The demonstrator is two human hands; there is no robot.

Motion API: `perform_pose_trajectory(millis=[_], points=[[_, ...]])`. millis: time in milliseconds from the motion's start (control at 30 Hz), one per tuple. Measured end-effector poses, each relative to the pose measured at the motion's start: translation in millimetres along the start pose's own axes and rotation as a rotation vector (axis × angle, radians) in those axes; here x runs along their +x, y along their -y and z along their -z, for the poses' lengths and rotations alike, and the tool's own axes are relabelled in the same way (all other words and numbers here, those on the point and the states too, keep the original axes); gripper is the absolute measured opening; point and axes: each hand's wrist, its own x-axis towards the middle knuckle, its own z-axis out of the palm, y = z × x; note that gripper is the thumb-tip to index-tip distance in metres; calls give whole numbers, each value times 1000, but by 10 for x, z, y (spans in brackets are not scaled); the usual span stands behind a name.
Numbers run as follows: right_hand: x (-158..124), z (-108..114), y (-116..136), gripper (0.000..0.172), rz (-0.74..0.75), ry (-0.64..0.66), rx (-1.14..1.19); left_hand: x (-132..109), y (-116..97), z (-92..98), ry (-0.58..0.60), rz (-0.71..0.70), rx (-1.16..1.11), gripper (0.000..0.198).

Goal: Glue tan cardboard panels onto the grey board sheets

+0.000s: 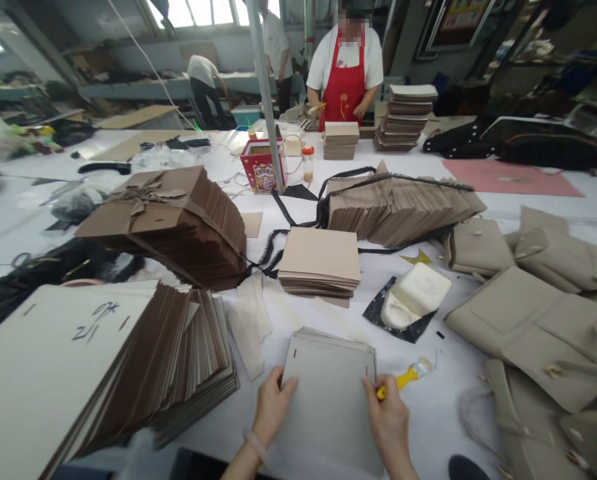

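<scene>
Smearing is the likeliest slip: the yellow-handled brush (404,377), gripped in the closed right hand (391,421), points its bristles (possibly wet, hard to tell) just beside the stack of grey card sheets (328,393), which lies on the white table (446,407) between both hands. The left hand (272,408), fingers open, presses the stack's left edge. A fanned pile of brown cardboard (178,360) crowds the left; a white tub (416,293) sits beyond the brush.

Landmark: board stack (331,393) on table (443,407). Left hand (271,407) on its left edge, right hand (388,417) on its right edge, gripping brush (408,377). Behind: card pile (321,260). Right-behind: tub (416,293). Left: fanned boards (128,360). Right: bags (528,327).
</scene>
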Motion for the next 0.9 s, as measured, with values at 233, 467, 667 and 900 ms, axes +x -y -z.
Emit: perform_pose_trajectory(millis=[233,467,667,900], points=[[241,-207,-225,42,121,-20,-123,182,109,-144,-79,-30,92,29],[296,-256,-280,42,208,-48,-234,187,169,-165,-131,-160,155,48],[154,-149,-280,44,197,-59,-282,160,162,-273,-84,-105,122,61],[103,-164,-293,46,150,-37,-193,176,99,-427,-74,-77,207,65]])
